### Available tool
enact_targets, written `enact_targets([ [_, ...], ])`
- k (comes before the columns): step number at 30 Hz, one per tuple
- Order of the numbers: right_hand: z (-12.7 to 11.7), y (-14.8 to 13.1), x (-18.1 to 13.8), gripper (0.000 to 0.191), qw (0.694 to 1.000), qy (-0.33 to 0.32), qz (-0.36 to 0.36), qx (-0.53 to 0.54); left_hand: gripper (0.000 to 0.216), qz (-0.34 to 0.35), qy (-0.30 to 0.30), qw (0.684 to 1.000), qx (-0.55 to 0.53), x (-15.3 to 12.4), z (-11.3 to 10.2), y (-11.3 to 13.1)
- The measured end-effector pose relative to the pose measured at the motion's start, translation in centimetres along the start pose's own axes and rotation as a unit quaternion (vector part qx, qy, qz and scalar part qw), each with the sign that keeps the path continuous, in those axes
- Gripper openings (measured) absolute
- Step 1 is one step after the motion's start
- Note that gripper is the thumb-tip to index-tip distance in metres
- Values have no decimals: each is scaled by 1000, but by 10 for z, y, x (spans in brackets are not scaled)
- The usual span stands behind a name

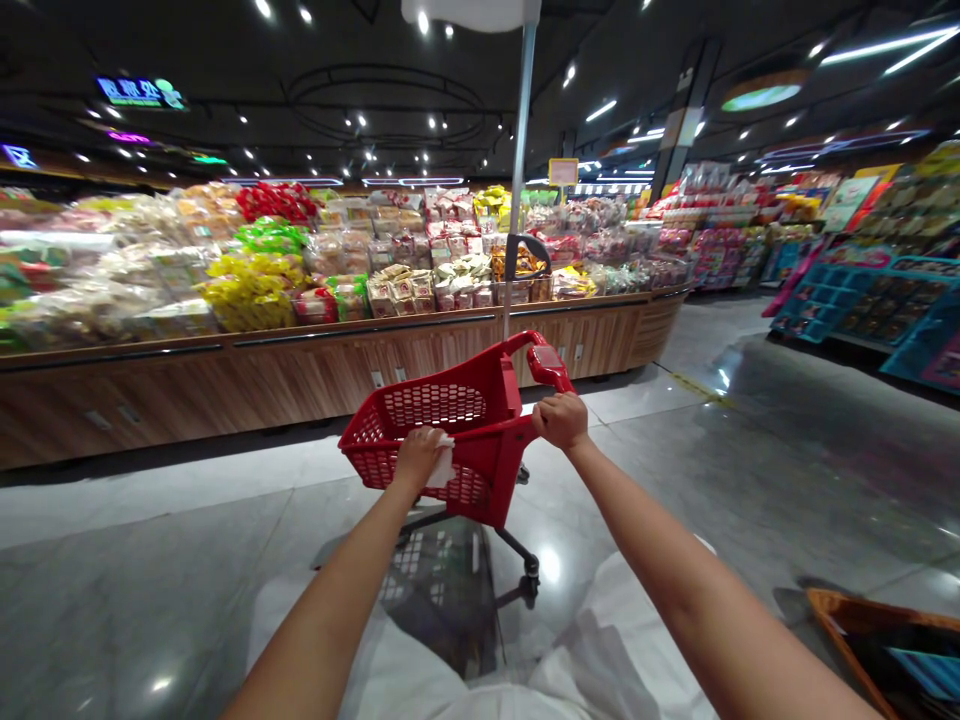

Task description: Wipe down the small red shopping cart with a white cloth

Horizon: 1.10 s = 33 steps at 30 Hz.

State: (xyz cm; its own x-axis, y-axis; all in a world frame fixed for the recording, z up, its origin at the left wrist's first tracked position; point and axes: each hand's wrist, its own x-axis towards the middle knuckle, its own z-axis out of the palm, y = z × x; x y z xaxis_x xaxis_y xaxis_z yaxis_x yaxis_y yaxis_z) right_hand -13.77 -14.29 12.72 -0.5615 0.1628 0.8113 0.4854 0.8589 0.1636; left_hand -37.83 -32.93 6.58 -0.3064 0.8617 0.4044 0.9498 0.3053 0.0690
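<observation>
A red plastic shopping cart (495, 450) with a honeycomb-holed basket stands in front of me, turned so its basket points left. Its handle (549, 368) is at the right, and my right hand (561, 420) is closed around the near end. My left hand (418, 457) grips the near side rim of the basket. A thin white tissue or cloth (443, 468) hangs out from under those fingers against the cart's side. What I can see of the basket's inside is bare red plastic; its floor is partly hidden.
Past the cart runs a long wood-panelled display counter (315, 385) heaped with packaged snacks. A metal pole (522, 130) rises behind the cart. Blue racks (840, 300) stand at the right. An orange-rimmed bin (832, 625) sits close by at lower right on the shiny grey floor (675, 480).
</observation>
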Motion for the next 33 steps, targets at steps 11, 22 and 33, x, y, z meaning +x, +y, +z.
enact_targets([
  [11,8,3,5,32,1000,-13,13,2,26,54,66,991,-108,34,-6,98],
  [22,-1,23,-2,36,993,-88,-76,0,16,-2,-30,999,17,-5,-7,-17],
  [33,-2,11,7,24,970,-223,-97,17,26,-69,4,997,26,-9,1,31],
])
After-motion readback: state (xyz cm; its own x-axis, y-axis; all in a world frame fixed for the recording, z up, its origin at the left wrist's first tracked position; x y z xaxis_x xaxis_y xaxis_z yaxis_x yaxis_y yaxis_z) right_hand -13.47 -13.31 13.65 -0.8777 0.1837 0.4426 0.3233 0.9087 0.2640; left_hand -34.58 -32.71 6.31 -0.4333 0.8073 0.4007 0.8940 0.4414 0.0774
